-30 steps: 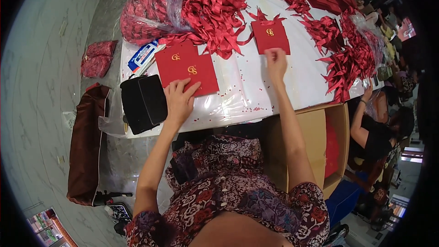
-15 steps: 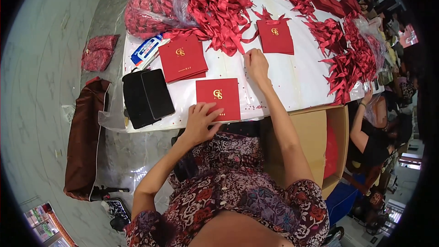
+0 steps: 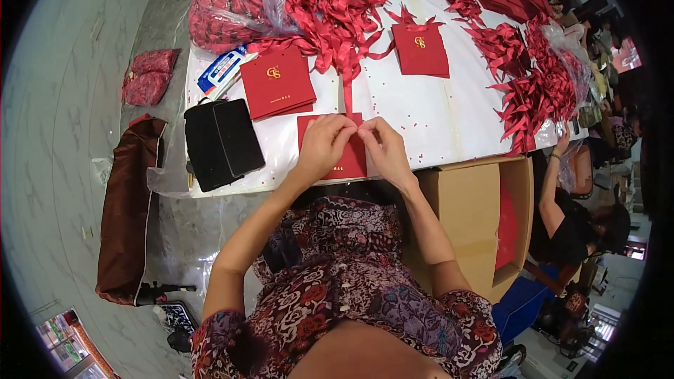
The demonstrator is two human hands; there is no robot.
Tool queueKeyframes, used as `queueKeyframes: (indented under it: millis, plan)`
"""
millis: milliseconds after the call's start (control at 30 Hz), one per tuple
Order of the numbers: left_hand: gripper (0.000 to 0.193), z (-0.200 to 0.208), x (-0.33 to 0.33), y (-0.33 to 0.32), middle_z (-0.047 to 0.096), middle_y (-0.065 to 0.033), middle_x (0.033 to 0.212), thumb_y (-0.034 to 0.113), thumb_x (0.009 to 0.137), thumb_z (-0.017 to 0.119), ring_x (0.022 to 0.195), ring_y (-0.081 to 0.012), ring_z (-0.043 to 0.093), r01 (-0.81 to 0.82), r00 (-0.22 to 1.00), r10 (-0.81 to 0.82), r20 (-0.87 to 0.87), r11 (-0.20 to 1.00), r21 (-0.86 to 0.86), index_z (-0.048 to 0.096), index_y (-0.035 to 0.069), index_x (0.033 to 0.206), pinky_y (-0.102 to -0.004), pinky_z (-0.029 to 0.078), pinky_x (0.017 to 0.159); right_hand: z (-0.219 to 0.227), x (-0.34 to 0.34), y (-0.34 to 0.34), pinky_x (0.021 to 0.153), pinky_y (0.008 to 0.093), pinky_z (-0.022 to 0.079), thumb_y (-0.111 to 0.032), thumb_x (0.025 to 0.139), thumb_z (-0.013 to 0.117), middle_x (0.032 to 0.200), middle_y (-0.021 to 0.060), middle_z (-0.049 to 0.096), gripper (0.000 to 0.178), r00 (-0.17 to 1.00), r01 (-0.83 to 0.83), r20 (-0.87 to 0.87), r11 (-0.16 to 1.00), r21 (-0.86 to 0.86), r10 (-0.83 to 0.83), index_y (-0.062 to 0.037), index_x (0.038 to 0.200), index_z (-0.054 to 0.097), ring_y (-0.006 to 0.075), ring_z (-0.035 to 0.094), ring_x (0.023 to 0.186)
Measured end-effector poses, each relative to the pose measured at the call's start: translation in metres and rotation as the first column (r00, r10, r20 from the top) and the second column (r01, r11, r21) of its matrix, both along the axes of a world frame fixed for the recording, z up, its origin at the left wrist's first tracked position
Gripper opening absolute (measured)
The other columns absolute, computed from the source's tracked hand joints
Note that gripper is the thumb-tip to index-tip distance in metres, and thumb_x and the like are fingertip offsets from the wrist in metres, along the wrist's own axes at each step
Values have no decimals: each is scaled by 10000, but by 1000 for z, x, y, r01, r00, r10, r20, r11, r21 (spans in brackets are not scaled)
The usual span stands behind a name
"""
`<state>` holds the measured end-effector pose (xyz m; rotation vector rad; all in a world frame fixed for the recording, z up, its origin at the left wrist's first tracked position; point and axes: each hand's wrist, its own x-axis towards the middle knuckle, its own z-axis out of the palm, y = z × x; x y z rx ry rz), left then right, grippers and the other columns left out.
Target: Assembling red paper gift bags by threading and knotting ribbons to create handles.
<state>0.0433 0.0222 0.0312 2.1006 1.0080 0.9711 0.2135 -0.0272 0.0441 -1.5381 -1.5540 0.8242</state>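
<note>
A square red card (image 3: 351,160) with gold lettering lies at the table's near edge, partly hidden under my hands. From the heap of red ribbons (image 3: 333,3), one strand of red ribbon (image 3: 348,96) runs down to my fingers. Over the card, my left hand (image 3: 326,144) is closed in a pinch on the ribbon's end. My right hand (image 3: 385,149) pinches close beside it, fingertips almost meeting the left ones; the ribbon at that point is too small to make out clearly.
Stacked red cards (image 3: 277,81) lie left, beside a black case (image 3: 225,144) and a blue-white packet (image 3: 221,70). More cards with ribbons (image 3: 421,50) sit right of the heap. Tied ribbons (image 3: 537,105) lie far right, above a cardboard box (image 3: 463,221). A co-worker's arm (image 3: 551,189) reaches in.
My right hand has moved left and down to the card, drawing a ribbon strand from the heap. My left hand has risen from the card's lower part and closed into a pinch.
</note>
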Motion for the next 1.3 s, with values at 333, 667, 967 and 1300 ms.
queueKeyframes:
  millis: [333,667,967,1300]
  plan:
    - [207,-13,12,-30,703,-18,899,184,997,587,808,-44,617,333,803,228,551,596,-731,686,15,1062,-196,467,701,-23,11,-12,851,269,479,-11,903,663,1094,87,612,172,928,54,-374,989,136,1,17,1066,617,129,590,966]
    - [350,-31,-12,-6,632,-111,1067,140,817,710,962,-287,576,-217,967,236,-99,961,173,660,46,1151,-394,461,820,58,37,-56,753,294,501,-20,950,525,910,79,559,72,785,132,-611,937,325,101,-15,1004,478,130,584,800]
    - [499,-40,-9,9,578,-110,1133,246,795,748,1082,-301,493,-111,912,164,-377,981,158,624,54,1239,-431,369,883,-30,4,1,679,326,516,-73,900,659,918,117,687,99,998,68,-6,983,171,-67,-6,973,669,242,667,743]
    - [279,-33,-11,16,670,-90,885,149,762,761,860,-283,606,-110,968,95,-231,993,-52,637,80,1002,-412,351,821,-26,-15,20,671,377,520,-125,819,709,786,148,680,141,984,119,138,993,-25,-114,-2,866,658,292,681,744]
